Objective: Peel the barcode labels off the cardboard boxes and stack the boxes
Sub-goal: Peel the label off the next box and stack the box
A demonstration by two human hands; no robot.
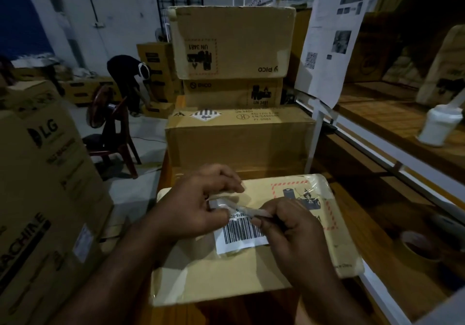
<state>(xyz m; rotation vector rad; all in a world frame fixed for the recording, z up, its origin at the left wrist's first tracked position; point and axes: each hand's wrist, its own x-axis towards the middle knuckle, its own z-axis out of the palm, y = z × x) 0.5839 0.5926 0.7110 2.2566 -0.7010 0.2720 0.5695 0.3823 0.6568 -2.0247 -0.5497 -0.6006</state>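
Note:
A flat cardboard box [251,269] lies on the wooden surface right in front of me. A white barcode label [241,234] is stuck on its top, with its upper edge curled up off the cardboard. My left hand [198,203] pinches the lifted left end of that curled strip. My right hand [294,226] grips the right end of the same strip and covers the label's right side. Behind the box stands a stack of three cardboard boxes [236,85], the top one printed upside down.
A large LG carton [42,181] stands at the left. A tape roll [420,246] lies at the right on the wooden bench, beyond a white rail [377,153]. A white bottle [440,125] sits further back. A person [130,78] bends over boxes near a dark chair [113,133].

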